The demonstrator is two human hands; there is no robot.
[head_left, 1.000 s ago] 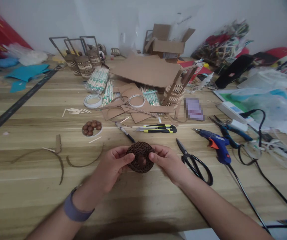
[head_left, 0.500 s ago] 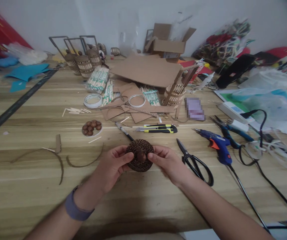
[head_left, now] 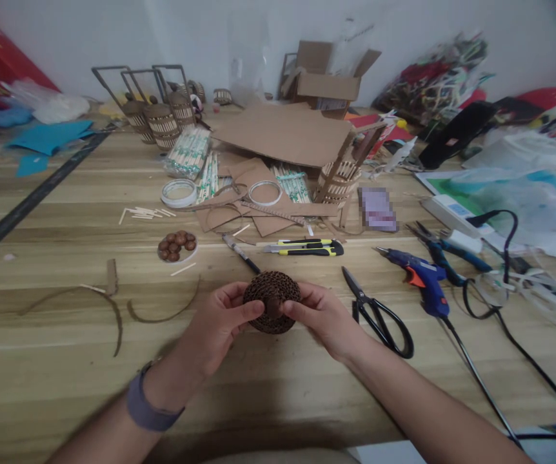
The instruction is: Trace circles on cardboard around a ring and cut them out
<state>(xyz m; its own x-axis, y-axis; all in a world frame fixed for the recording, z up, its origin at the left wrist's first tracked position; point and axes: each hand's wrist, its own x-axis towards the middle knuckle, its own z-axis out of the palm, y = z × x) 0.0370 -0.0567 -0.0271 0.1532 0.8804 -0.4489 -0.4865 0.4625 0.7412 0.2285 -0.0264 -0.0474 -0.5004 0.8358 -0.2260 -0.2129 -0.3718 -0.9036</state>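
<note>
Between both hands is a round coil of rolled corrugated cardboard (head_left: 272,283), dark brown, with a brown knob (head_left: 273,307) at its middle. My left hand (head_left: 227,316) grips its left side, thumb on top against the knob. On the opposite side my right hand (head_left: 321,316) holds the rim, its thumb also pressing at the knob. The fingers under the disc are partly hidden. Just beyond it lies a pen (head_left: 240,252), its near end covered by the disc. A yellow and black utility knife (head_left: 307,247) lies farther back, and black scissors (head_left: 379,316) rest right of my right hand.
A lid of brown balls (head_left: 177,246) and curved cardboard strips (head_left: 164,318) lie to the left. At right are a blue glue gun (head_left: 418,277) with its cord and pliers (head_left: 447,251). Tape rolls (head_left: 179,193), cardboard sheets (head_left: 282,132) and small stick buckets (head_left: 162,125) stand behind.
Both thumbs have shifted slightly inward onto the knob, and the disc has tilted a little. The hands keep hold of it in nearly the same place.
</note>
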